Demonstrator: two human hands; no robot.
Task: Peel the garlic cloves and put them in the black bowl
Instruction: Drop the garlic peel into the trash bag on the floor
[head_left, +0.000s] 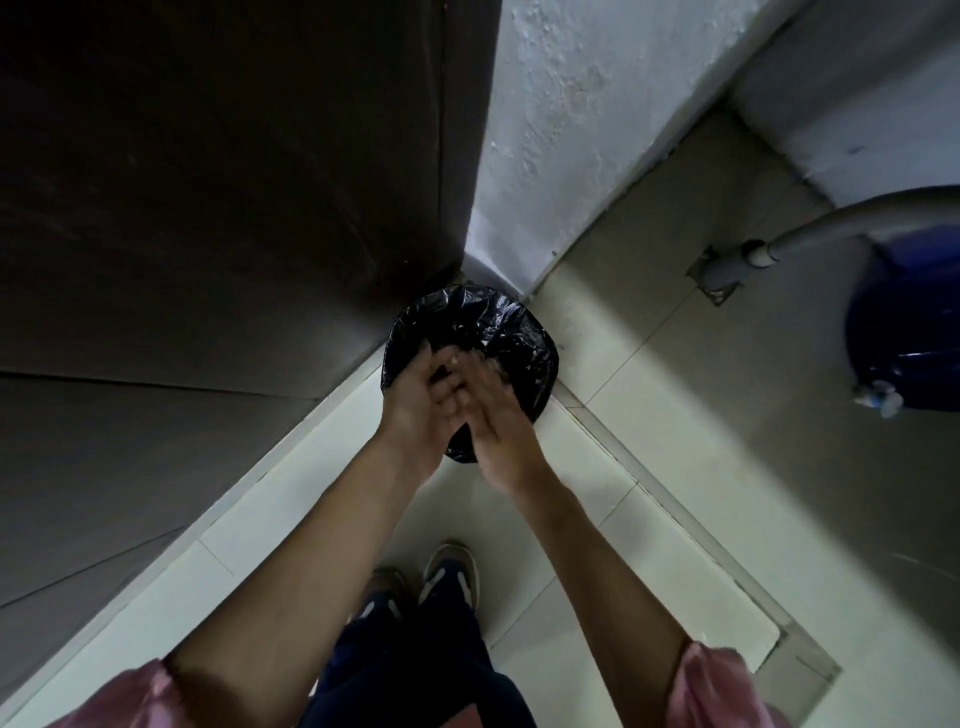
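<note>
I stand over a small bin lined with a black plastic bag (483, 322) in the corner of the floor. My left hand (421, 400) and my right hand (493, 410) are held together above the bin's mouth, palms and fingers touching each other. The fingers look straight or loosely bent; the right hand is blurred. Pale flecks lie inside the bag. No garlic clove and no black bowl are in view.
A dark cabinet or door (234, 182) rises on the left, a rough white wall (597, 130) behind the bin. A grey pipe (810, 239) and a blue container (909, 332) sit at the right. My shoes (447, 577) stand on pale floor tiles.
</note>
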